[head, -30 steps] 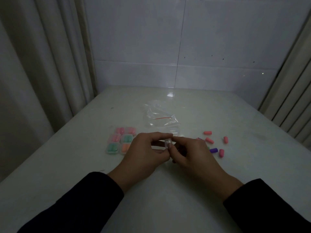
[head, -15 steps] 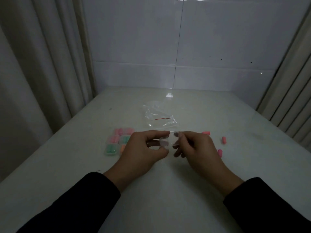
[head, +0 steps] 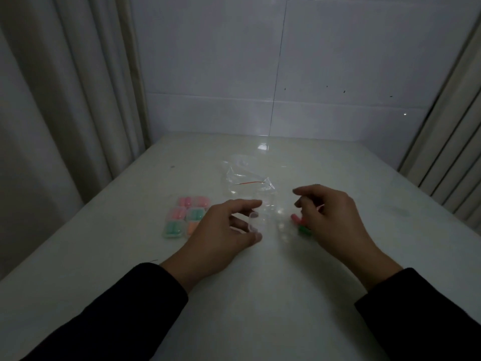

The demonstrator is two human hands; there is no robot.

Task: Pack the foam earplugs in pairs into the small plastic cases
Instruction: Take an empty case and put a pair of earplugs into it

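My left hand (head: 221, 233) grips a small clear plastic case (head: 256, 221) between thumb and forefinger, its lid swung open toward the right. My right hand (head: 330, 217) hovers to the right with its fingers apart and nothing in them, right over loose earplugs: a pink earplug (head: 295, 219) and a green earplug (head: 303, 230) peek out from under it, the others are hidden. To the left lie several filled cases (head: 186, 216) in a tight cluster, holding pink, green and orange pairs.
A crumpled clear plastic bag (head: 247, 178) with a red seal line lies beyond the hands on the white table (head: 260, 282). Curtains hang at the left and right edges; a tiled wall closes the back.
My hands have parted: the right hand let go of the case and moved right over the loose earplugs. The case stays in my left hand, its lid now open.
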